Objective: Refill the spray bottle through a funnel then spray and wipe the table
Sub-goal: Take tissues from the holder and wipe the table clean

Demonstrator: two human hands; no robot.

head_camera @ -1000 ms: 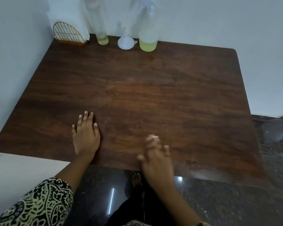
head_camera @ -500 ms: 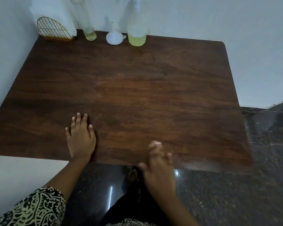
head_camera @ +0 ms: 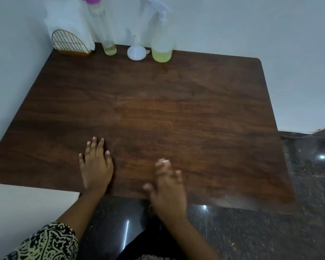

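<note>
One spray bottle (head_camera: 161,47), one tall bottle (head_camera: 106,34), one funnel (head_camera: 136,52) stand; left hand (head_camera: 97,166) lies flat, right hand's (head_camera: 167,194) fingers (head_camera: 162,166) outstretched.

Your left arm wears a loose sleeve (head_camera: 45,243) printed with black scrolls and loops on pale cream-yellow, ending well short of the near edge of the table (head_camera: 158,109); from its hem to the left hand (head_camera: 97,166) the arm is bare. Your right forearm and right hand (head_camera: 167,192) are bare too. Below that edge, between your arms, shows black cloth (head_camera: 152,243).
</note>
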